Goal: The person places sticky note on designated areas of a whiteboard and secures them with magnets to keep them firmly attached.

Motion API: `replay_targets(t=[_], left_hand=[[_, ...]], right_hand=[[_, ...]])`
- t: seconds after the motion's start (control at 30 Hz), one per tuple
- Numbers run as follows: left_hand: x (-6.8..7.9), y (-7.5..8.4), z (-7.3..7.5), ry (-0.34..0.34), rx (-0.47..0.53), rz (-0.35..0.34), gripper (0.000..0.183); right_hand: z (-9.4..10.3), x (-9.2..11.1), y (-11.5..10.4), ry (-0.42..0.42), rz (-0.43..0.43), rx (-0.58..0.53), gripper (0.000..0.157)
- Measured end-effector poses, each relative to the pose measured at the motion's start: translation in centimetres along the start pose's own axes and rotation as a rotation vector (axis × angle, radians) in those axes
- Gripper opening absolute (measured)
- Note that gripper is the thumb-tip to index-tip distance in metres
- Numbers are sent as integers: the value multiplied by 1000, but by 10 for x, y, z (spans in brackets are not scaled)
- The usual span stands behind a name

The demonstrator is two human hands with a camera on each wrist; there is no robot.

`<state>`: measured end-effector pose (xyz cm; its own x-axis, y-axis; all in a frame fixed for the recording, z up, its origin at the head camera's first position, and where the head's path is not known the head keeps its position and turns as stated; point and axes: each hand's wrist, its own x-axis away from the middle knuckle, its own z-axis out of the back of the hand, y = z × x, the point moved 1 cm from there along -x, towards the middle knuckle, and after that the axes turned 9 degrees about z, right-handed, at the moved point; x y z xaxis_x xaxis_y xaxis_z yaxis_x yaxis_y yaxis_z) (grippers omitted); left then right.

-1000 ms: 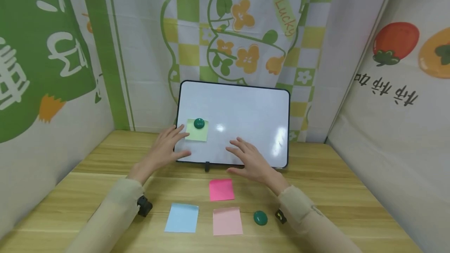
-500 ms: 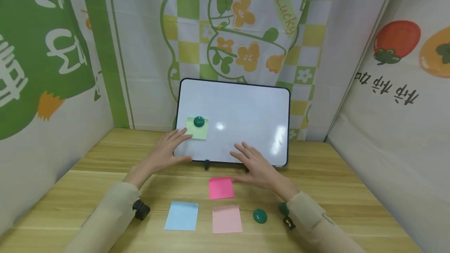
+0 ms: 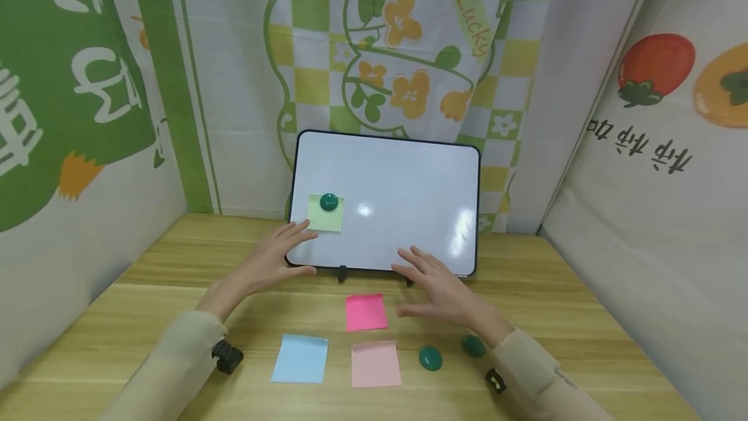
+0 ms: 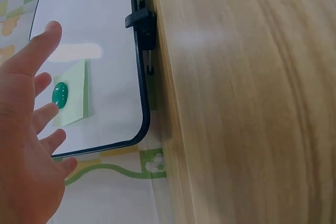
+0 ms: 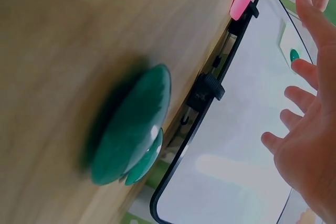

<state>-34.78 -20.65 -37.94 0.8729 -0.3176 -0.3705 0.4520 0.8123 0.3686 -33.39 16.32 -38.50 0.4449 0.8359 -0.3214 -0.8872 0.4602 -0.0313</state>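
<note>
A whiteboard [image 3: 403, 206] with a dark frame leans upright at the back of the table. On its left part a pale green sticky note [image 3: 318, 219] hangs under a round green magnet [image 3: 329, 202]. My left hand [image 3: 269, 262] hovers before the board's lower left corner, fingers spread and holding nothing. In front of the lower right part is my right hand [image 3: 438, 291], its fingers also apart and nothing in them. Between and below the hands lie a bright pink note [image 3: 366, 312], a light pink note [image 3: 376, 364] and a blue note [image 3: 300, 359].
Two more green magnets, a nearer one [image 3: 430, 358] and a farther one [image 3: 473, 345], lie on the wooden table [image 3: 555, 317] by the right forearm. Black stand clips [image 3: 342, 273] hold the board's bottom edge. Printed curtains [image 3: 234, 83] enclose the table at the back and sides.
Both hands have drawn back a little toward the person, the right one also moving rightward. The second loose magnet, hidden earlier by the right sleeve, now shows. Notes and board have stayed put.
</note>
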Motion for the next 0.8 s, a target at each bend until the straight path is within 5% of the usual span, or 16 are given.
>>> replay_targets(t=[0.47, 0.8], left_hand=[[16, 4, 0, -107, 26, 8, 59], [24, 11, -2, -254, 78, -26, 55]], right_hand=[[7, 19, -9, -12, -15, -19, 80], [8, 30, -13, -73, -7, -80, 73]])
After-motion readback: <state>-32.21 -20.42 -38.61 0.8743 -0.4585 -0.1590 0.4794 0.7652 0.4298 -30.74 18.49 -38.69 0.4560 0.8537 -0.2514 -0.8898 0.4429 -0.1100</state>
